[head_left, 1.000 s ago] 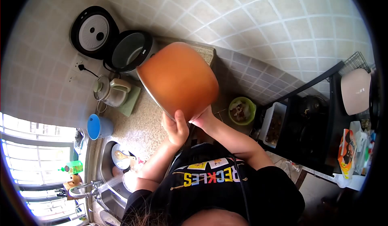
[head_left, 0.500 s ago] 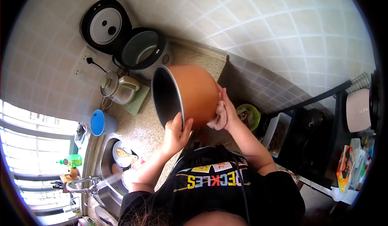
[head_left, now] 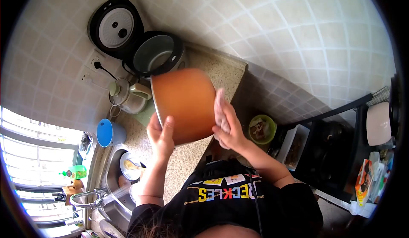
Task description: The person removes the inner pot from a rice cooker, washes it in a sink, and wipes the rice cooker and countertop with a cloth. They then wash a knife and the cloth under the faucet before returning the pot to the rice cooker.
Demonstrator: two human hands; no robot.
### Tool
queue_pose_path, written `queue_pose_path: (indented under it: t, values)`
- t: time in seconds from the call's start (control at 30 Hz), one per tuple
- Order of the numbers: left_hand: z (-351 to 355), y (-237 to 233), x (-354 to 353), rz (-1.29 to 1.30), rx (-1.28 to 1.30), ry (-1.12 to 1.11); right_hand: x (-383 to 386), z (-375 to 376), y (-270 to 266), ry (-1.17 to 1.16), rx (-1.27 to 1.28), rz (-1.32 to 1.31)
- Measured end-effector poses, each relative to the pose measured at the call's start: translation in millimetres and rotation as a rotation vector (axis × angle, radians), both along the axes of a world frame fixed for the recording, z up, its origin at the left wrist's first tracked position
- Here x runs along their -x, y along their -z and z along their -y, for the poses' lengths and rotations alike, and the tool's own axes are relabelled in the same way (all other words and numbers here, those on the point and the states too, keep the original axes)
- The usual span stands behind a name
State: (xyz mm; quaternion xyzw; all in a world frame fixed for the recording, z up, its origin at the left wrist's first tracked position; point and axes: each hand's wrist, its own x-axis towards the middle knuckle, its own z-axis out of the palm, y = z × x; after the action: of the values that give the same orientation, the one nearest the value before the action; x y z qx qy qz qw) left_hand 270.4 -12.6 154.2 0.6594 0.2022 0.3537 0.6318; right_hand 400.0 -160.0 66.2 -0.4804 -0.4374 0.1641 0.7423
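A copper-coloured inner pot [head_left: 184,104] is held above the counter, tilted on its side, with its rim toward the left and its inside hidden. My left hand [head_left: 161,138] grips it at the rim, thumb on the outer wall. At the pot's base, my right hand [head_left: 231,129] is closed round a pinkish cloth [head_left: 220,112] pressed to the pot. Behind the pot stands a rice cooker [head_left: 157,55] with its lid [head_left: 116,28] raised; its cavity shows no pot.
A glass kettle [head_left: 130,97] and a blue cup [head_left: 110,133] stand at the left. The sink [head_left: 115,208], with a bowl [head_left: 129,165] in it, lies nearer. To the right are a green bin [head_left: 262,129], a white tub [head_left: 295,146] and a black rack [head_left: 328,153].
The pot has turned and moved left, so its dark inside no longer shows. My left hand has moved left with the rim; my right hand and the cloth have shifted slightly left along the base.
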Motion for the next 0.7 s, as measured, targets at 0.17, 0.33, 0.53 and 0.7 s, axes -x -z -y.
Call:
queue_pose_path:
  t: [0.17, 0.33, 0.53, 0.7]
  values:
    - [-56, -21, -24, 0.179, 0.009, -0.121, 21, 22, 45, -0.037, 0.287, 0.147]
    - [-106, -42, -63, 0.095, -0.271, -0.238, -1, 47, 63, 0.090, 0.509, -0.279]
    - [-167, -32, -106, -0.368, -1.041, -0.211, -12, 95, 61, 0.351, 0.598, -0.381]
    - [-209, -8, -128, -0.365, -1.270, -0.129, 16, 139, 80, 0.434, 0.696, 0.126]
